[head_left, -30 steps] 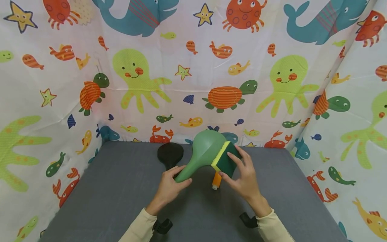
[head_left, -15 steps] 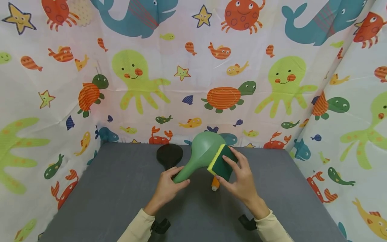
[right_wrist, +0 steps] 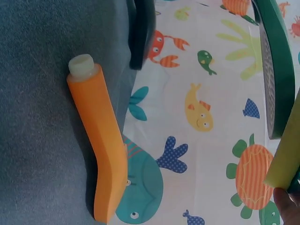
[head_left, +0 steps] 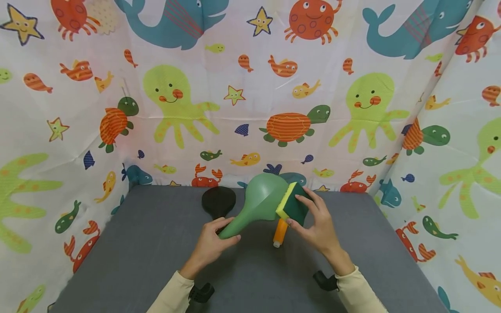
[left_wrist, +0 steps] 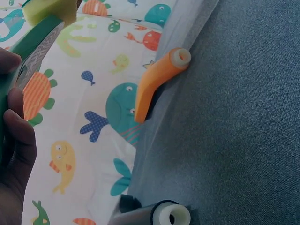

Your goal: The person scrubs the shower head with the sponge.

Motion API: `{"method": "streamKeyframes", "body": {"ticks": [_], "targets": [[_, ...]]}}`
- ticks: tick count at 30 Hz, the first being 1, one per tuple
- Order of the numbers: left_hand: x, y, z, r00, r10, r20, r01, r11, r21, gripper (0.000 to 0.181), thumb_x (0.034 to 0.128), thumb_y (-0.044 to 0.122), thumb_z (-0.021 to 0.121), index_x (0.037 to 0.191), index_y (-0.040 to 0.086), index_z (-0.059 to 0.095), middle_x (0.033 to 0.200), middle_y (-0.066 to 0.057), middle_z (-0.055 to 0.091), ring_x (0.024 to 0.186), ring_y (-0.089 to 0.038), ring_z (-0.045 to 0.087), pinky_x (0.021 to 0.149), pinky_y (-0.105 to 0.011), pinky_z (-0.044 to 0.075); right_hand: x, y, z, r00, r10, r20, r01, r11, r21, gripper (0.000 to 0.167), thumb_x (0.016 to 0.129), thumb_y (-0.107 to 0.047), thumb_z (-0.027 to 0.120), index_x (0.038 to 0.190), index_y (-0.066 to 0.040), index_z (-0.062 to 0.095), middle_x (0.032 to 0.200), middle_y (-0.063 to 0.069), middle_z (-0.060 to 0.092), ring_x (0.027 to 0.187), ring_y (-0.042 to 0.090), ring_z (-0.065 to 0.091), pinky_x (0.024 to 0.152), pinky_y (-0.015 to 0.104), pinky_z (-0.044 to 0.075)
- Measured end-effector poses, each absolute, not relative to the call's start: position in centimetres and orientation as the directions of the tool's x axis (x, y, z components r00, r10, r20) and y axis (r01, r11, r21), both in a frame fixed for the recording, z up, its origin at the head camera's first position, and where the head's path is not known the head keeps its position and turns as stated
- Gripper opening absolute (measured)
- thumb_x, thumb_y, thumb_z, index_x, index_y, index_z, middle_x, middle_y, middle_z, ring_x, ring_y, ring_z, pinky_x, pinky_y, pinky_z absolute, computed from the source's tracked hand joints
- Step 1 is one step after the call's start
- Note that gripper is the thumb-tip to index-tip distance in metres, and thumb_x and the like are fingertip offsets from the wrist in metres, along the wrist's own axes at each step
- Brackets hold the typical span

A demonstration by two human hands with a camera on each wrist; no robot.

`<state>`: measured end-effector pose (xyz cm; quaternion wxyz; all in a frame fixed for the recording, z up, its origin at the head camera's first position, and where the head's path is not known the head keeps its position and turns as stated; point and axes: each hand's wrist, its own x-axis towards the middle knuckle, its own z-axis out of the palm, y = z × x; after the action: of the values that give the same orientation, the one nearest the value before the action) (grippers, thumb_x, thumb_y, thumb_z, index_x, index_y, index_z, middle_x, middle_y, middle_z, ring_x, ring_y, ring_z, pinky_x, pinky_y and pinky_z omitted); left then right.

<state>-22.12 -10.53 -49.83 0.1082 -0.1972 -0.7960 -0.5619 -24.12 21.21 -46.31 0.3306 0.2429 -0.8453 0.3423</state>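
Note:
In the head view, my left hand [head_left: 211, 242] grips the handle of a green hand shower head [head_left: 264, 196], tilted above the table with its rounded back toward me. A greyish textured face shows on its other side in the right wrist view. My right hand [head_left: 322, 226] holds a yellow and dark-green scrub sponge [head_left: 295, 203] between thumb and fingers. The sponge's yellow side lies against the shower head's right edge. In the left wrist view, fingers [left_wrist: 21, 131] wrap the green handle. Only a bit of the right hand's fingers [right_wrist: 283, 204] shows in the right wrist view.
A black shower head [head_left: 218, 202] lies on the grey table [head_left: 156, 261] behind the left hand. Below the sponge lies an orange bent tube [head_left: 279, 233] with a whitish end. A sea-animal printed curtain [head_left: 250, 148] stands behind and at both sides.
The sponge shifts left and down along the green shower head's edge, then back right and slightly up. My left hand and the shower head drift a little left and down.

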Motion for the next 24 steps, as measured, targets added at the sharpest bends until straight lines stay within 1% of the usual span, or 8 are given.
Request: {"method": "streamKeyframes", "body": {"ticks": [4,7,10,13,16,19,24], "targets": [[-22.1,-10.7,-49.9,-0.905,0.193,0.379,0.422,0.283,0.861,0.047,0.0776,0.022,0.083,0.122,0.016,0.069,0.086,-0.006,0.063,0.064,-0.011,0.047,0.058,-0.023,0.042,-24.0,21.1,-46.2,-0.671,-0.189,0.717,-0.635,0.646,-0.424,0.071,0.07,-0.023,0.085,0.135,-0.018,0.059,0.154,0.008,0.041,0.137,0.029,0.042,0.095,0.055,0.051],[-22.1,-10.7,-49.9,-0.911,0.19,0.366,0.408,0.283,0.868,0.046,0.0775,0.022,0.084,0.121,0.017,0.07,0.087,-0.006,0.063,0.066,-0.012,0.049,0.059,-0.023,0.043,-23.8,20.8,-46.4,-0.657,-0.202,0.726,-0.646,0.647,-0.405,0.07,0.07,-0.026,0.085,0.135,-0.019,0.059,0.153,0.01,0.042,0.137,0.03,0.042,0.095,0.056,0.05],[-22.1,-10.7,-49.8,-0.919,0.184,0.348,0.388,0.285,0.876,0.046,0.0773,0.022,0.084,0.121,0.019,0.07,0.088,-0.005,0.063,0.068,-0.014,0.05,0.059,-0.023,0.044,-23.5,20.4,-46.6,-0.622,-0.232,0.748,-0.674,0.645,-0.36,0.067,0.073,-0.035,0.084,0.134,-0.02,0.06,0.15,0.013,0.045,0.135,0.031,0.043,0.093,0.057,0.051],[-22.1,-10.8,-49.8,-0.923,0.175,0.342,0.379,0.284,0.881,0.047,0.0773,0.022,0.084,0.122,0.018,0.069,0.089,-0.005,0.064,0.068,-0.013,0.05,0.059,-0.024,0.044,-23.6,20.2,-46.8,-0.582,-0.259,0.771,-0.704,0.634,-0.319,0.064,0.078,-0.047,0.079,0.133,-0.019,0.061,0.148,0.016,0.046,0.133,0.031,0.044,0.093,0.057,0.05],[-22.2,-10.9,-49.8,-0.922,0.174,0.345,0.383,0.287,0.878,0.047,0.0775,0.022,0.084,0.122,0.018,0.069,0.09,-0.005,0.064,0.068,-0.013,0.05,0.059,-0.024,0.044,-23.8,20.2,-46.9,-0.569,-0.267,0.778,-0.717,0.624,-0.31,0.064,0.081,-0.053,0.074,0.134,-0.019,0.06,0.148,0.016,0.046,0.133,0.03,0.045,0.095,0.056,0.049],[-22.2,-11.0,-49.9,-0.917,0.185,0.354,0.396,0.29,0.871,0.048,0.0778,0.022,0.084,0.123,0.018,0.069,0.089,-0.005,0.064,0.068,-0.013,0.05,0.059,-0.024,0.044,-24.0,20.5,-46.8,-0.58,-0.263,0.771,-0.711,0.625,-0.322,0.064,0.08,-0.051,0.076,0.134,-0.019,0.06,0.148,0.016,0.046,0.133,0.03,0.045,0.095,0.056,0.05],[-22.2,-11.2,-50.0,-0.905,0.207,0.371,0.42,0.295,0.858,0.048,0.078,0.023,0.083,0.123,0.016,0.069,0.088,-0.005,0.063,0.066,-0.011,0.049,0.057,-0.024,0.044,-24.1,21.3,-46.4,-0.619,-0.242,0.747,-0.681,0.639,-0.357,0.069,0.072,-0.033,0.085,0.134,-0.019,0.06,0.15,0.014,0.045,0.134,0.03,0.044,0.093,0.055,0.051]]}}
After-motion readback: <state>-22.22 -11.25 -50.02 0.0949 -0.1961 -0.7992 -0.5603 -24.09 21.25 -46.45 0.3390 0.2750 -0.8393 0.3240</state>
